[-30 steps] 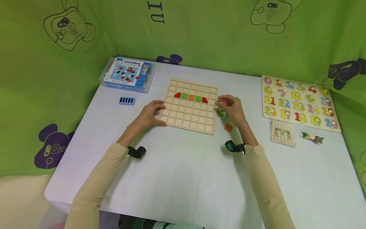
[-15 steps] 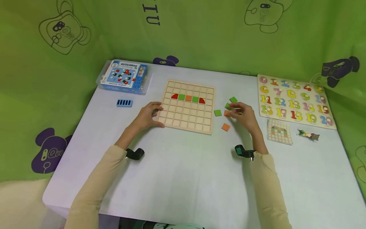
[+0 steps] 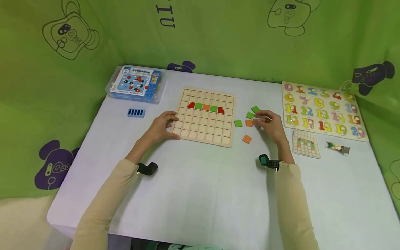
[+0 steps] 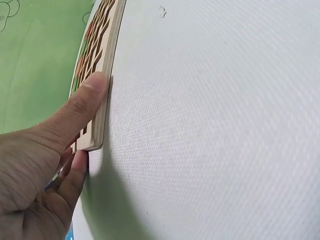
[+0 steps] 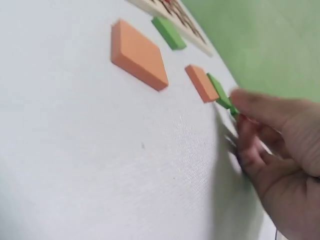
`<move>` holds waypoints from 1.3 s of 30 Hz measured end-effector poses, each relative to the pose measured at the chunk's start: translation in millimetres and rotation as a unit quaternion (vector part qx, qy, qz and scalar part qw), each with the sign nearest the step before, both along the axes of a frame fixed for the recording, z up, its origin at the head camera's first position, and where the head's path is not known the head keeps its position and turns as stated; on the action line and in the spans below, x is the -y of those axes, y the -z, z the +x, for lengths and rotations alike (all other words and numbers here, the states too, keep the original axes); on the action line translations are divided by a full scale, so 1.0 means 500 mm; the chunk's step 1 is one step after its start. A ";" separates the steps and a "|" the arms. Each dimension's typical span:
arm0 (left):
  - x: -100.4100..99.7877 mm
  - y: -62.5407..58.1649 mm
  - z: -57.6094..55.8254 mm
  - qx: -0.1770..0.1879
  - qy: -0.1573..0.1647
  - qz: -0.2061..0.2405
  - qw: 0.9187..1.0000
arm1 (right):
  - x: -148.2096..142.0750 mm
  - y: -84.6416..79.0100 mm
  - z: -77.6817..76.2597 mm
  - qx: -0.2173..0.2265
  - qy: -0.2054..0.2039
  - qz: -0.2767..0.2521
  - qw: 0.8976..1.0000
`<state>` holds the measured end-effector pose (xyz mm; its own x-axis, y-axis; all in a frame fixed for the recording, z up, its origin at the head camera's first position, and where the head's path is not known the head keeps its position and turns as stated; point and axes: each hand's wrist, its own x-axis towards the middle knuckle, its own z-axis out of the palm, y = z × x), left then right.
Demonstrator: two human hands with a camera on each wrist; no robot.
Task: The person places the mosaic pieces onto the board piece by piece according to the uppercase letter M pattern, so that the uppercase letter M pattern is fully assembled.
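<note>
A square wooden grid board (image 3: 202, 128) lies on the table with a row of red, green and orange pieces set across its upper part. My left hand (image 3: 160, 127) grips the board's near left corner, thumb along the near edge and fingers at the left side; the left wrist view shows the thumb (image 4: 82, 102) on the rim. My right hand (image 3: 272, 125) hovers beside loose tiles, fingers loosely bent, with nothing visible between them. Closest to its fingertips are an orange tile (image 3: 249, 123) and a green tile (image 3: 250, 115). Another orange tile (image 3: 247, 139) and green tiles (image 3: 238, 123) lie nearer the board.
Further right lie a number puzzle board (image 3: 323, 111), a small pattern card (image 3: 306, 143) and a small figure (image 3: 338, 148). At the back left stands a boxed molecule set (image 3: 136, 83), with a blue slotted block (image 3: 136, 113) in front.
My right hand has moved right, away from the board's edge to beside the loose tiles, uncovering several of them. The left hand stays at the board's corner.
</note>
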<state>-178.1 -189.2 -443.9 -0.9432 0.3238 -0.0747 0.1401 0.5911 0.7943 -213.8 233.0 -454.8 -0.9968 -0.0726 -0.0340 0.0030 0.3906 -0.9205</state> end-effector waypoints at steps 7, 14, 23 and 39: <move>0.001 -0.001 0.000 -0.001 0.000 0.006 1.000 | -0.001 -0.004 -0.040 -0.021 0.064 0.091 0.994; -0.001 0.000 -0.002 -0.001 0.000 -0.002 1.000 | 0.013 -0.007 -0.064 -0.043 0.083 0.146 0.985; 0.000 0.000 -0.002 0.002 -0.002 -0.006 1.000 | 0.029 -0.022 -0.047 -0.077 0.082 0.102 0.988; -0.006 -0.004 -0.001 0.006 -0.004 -0.030 1.000 | 0.107 -0.027 -0.006 -0.078 0.070 0.045 0.994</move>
